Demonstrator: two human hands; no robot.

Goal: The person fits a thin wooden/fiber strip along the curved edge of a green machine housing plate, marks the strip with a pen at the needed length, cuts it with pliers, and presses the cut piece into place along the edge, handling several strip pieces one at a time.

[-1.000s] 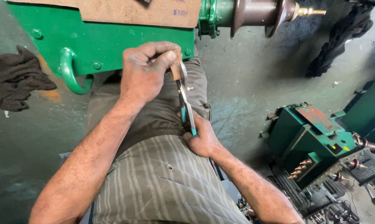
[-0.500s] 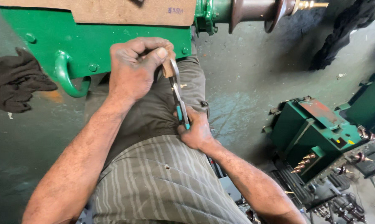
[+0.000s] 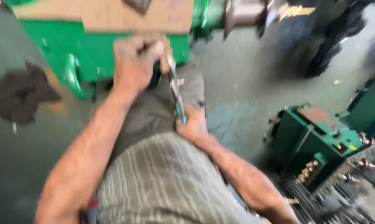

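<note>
The picture is blurred by motion. My left hand is closed around a small part held at the jaws of a pair of pliers, just below a green machine body. My right hand grips the blue-green handles of the pliers, close to my lap. The pliers run from one hand up to the other. What the jaws pinch is hidden under my left fingers.
A brown cardboard sheet lies on the green machine. A dark rag sits on the floor at left. A smaller green machine with brass parts stands at right. A metal spindle sticks out at the top.
The view has shifted and blurred. Both hands keep their hold on the pliers and stay in nearly the same place below the green machine.
</note>
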